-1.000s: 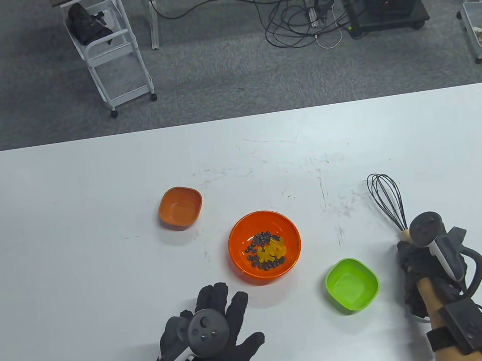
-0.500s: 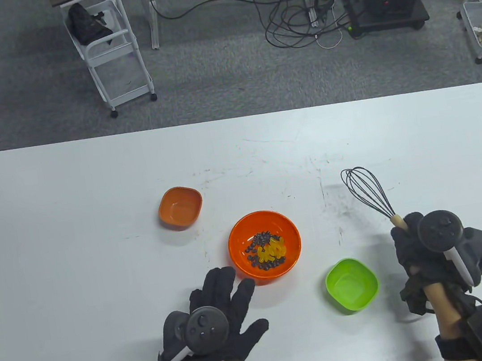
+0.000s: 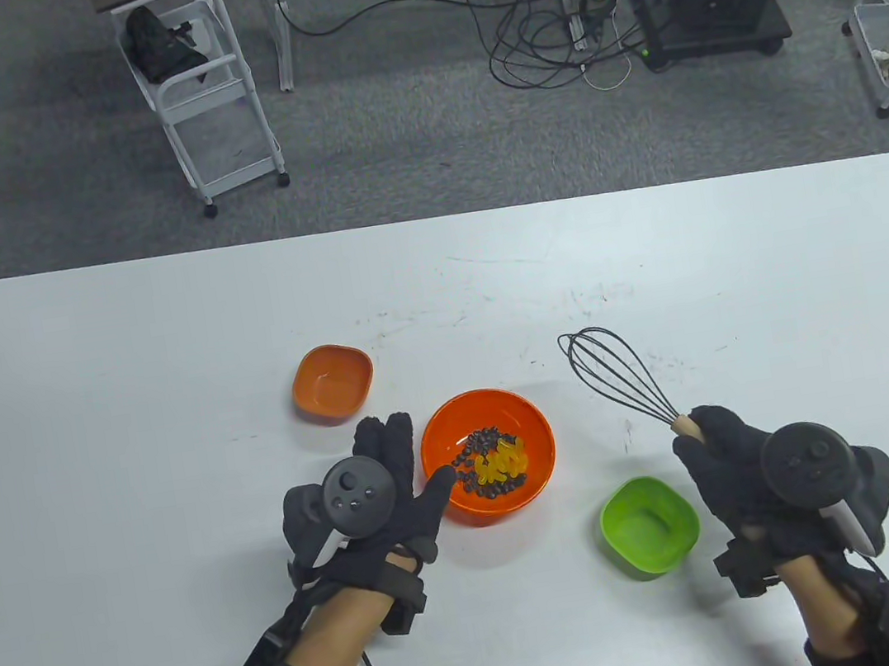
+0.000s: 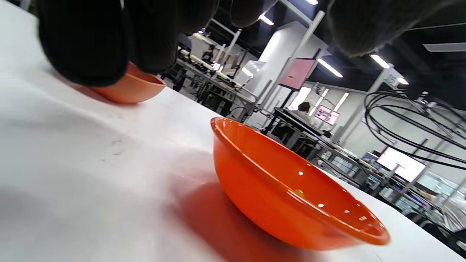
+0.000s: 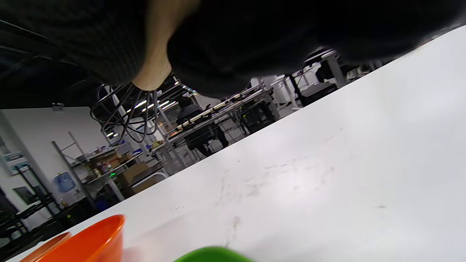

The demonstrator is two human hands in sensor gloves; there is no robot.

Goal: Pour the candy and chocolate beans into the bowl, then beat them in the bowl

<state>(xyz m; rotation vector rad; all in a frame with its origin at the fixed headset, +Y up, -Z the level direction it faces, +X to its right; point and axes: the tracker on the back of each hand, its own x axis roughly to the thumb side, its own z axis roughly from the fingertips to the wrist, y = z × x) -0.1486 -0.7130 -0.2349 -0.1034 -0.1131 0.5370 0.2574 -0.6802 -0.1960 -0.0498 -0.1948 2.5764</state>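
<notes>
The round orange bowl (image 3: 439,434) stands mid-table with dark chocolate beans (image 3: 477,438) and yellow candy (image 3: 503,458) in it. My left hand (image 3: 410,467) lies flat just left of the bowl, its fingers straight. The thumb reaches the bowl's left rim, but contact is unclear. In the left wrist view the bowl (image 4: 291,196) sits below my fingertips (image 4: 83,43). My right hand (image 3: 721,450) grips the wooden handle of the black wire whisk (image 3: 613,374). The whisk is held above the table to the right of the bowl, with its head leaning up-left. The whisk wires (image 5: 127,116) also show in the right wrist view.
A small empty orange dish (image 3: 333,383) stands behind and left of the bowl. An empty green dish (image 3: 649,523) sits at the front, between the bowl and my right hand. Carts and cables are on the floor beyond the table's far edge (image 3: 427,219).
My left hand slid forward until it lay beside the bowl's left rim. My right hand carried the whisk left toward the bowl, past the green dish.
</notes>
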